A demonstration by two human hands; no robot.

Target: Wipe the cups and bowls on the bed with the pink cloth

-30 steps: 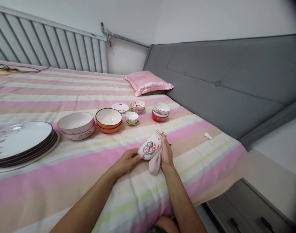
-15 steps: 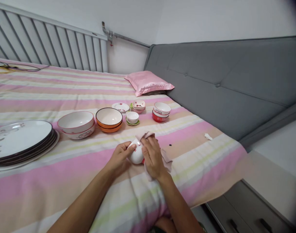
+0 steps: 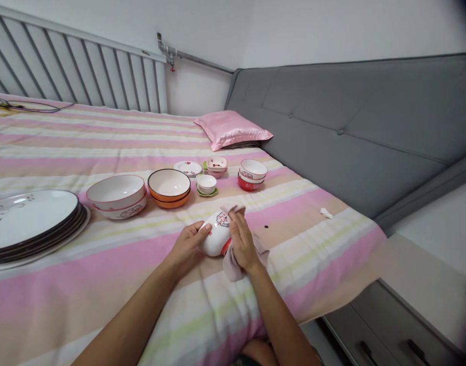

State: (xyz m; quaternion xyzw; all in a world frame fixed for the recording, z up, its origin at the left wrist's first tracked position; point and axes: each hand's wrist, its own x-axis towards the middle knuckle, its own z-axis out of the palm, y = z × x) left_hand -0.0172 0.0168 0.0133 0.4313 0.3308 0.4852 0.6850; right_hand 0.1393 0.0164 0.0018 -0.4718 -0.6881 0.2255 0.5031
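A white bowl [image 3: 213, 239] with a printed pattern and a red band is tilted on its side just above the striped bedsheet [image 3: 141, 284]. My left hand [image 3: 187, 241] grips its left edge, thumb on the outer wall. On the other side, my right hand [image 3: 242, 241] presses a pinkish-grey cloth [image 3: 233, 267] against the bowl; part of the cloth hangs down below the hand. Beyond my hands stand stacked small white bowls [image 3: 206, 184], a stack of patterned and red bowls [image 3: 252, 174] and orange bowls [image 3: 169, 188].
Large white bowls [image 3: 116, 195] and a stack of oval plates [image 3: 34, 218] stand to the left. Small plates [image 3: 187, 168] and pink dishes [image 3: 216, 165] sit farther back. A pink pillow [image 3: 233, 128] lies by the grey headboard [image 3: 351, 107]. A crumpled white scrap [image 3: 326, 213] lies right.
My right hand has shifted the cloth toward the right side of the bowl, and its fingers are straighter. More of the bowl's printed pattern and red band shows. The view has shifted slightly.
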